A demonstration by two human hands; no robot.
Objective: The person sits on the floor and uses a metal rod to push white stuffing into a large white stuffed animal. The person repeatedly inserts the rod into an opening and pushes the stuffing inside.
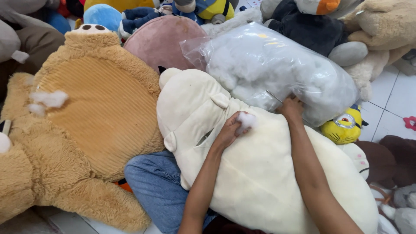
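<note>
left hand point(229, 132) pinches stuffing tuft point(247, 120) at cream plush toy point(260, 173); right hand point(291, 108) fingers hidden in bag point(277, 73), grip unknown. risk: loose pinch drops tuft.

Both bare forearms are reaching up from the bottom edge toward mid-frame. The left hand point(228, 132) is curling shut, fingers pinching. The right hand point(291, 108) is stretching further up, fingers hidden.

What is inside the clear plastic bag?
The clear plastic bag holds loose white stuffing. The right hand reaches into its opening, fingertips hidden; the bag's far side is not visible.
</note>
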